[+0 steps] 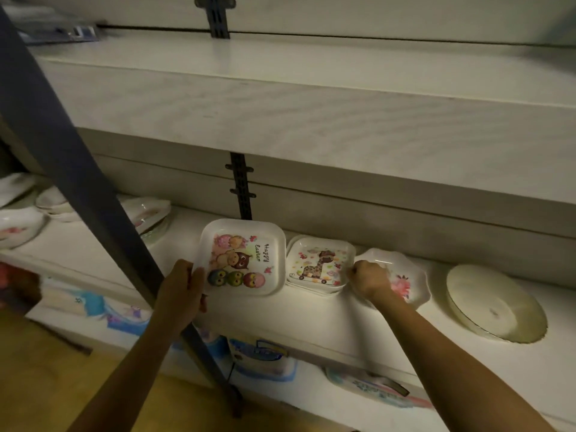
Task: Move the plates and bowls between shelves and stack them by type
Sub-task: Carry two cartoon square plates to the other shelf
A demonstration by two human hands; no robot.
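The left hand (184, 285) gripped the Easter plate (243, 257), just left of the giraffe plates (321, 263); the right hand (369, 279) curled beside them, grip unclear.

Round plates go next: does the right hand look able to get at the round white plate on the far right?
Probably yes: the round plate lies uncovered just past the flower plate, though the right hand must first release the giraffe plate.
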